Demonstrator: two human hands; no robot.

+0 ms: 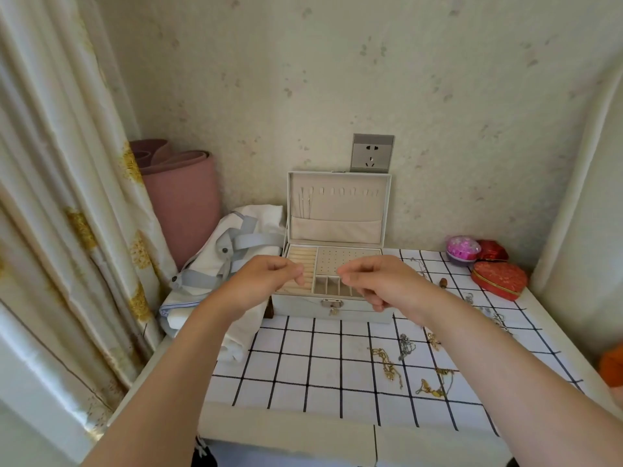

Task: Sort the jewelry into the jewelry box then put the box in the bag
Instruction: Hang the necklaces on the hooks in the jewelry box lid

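White cloth [296,365] with a black grid covers the bench [286,436] below me. Toward its right edge, nearest me, lie two tangled gold chains [387,364], one strung roughly front to back and another [435,385] just beside it. A silver chain [406,347] sits bunched a little farther in, with more small pieces trailing along the right edge, too small to make out.

Past these, both hands hang above the front of the jewelry box. On the left hand [269,281] and the right hand [381,281] the fingers are curled, thumb pressed to forefinger like a pinch, tips facing each other. Whether anything thin runs between them I cannot tell.

At the bench's far edge stands the jewelry box [332,310], left of middle, its long axis along that edge and its metal clasp [332,303] facing me. It is pale grey-white outside and beige inside. The lid stands upright against the wall, with a row of hooks over a pocket. The tray has ring rolls on the left, a dotted panel at the rear right and small compartments at the front right.

Slumped at the far-left corner, touching the box, is the white bag [215,264] with grey-blue straps. A red heart-shaped case [499,279] rests at the far-right corner.
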